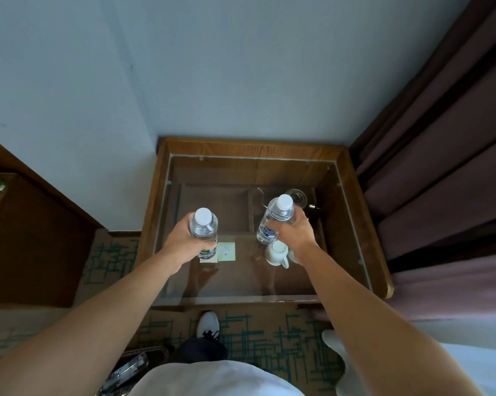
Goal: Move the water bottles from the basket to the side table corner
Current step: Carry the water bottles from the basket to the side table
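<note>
Two clear water bottles with white caps are held over the glass-topped wooden side table [355, 195]. My left hand [178, 244] grips one bottle [204, 230] upright above the table's near left part. My right hand [295, 235] grips the other bottle [275, 218], tilted slightly, over the middle right. A basket [132, 370] with a shiny rim shows at the bottom left by my legs; what it holds is unclear.
A white cup [277, 252] stands just below my right hand. A pale green card [226, 252] lies between the hands. A kettle [298, 200] sits on the shelf under the glass. Dark curtains [441, 167] hang right, a wooden cabinet [32, 238] stands left, walls behind.
</note>
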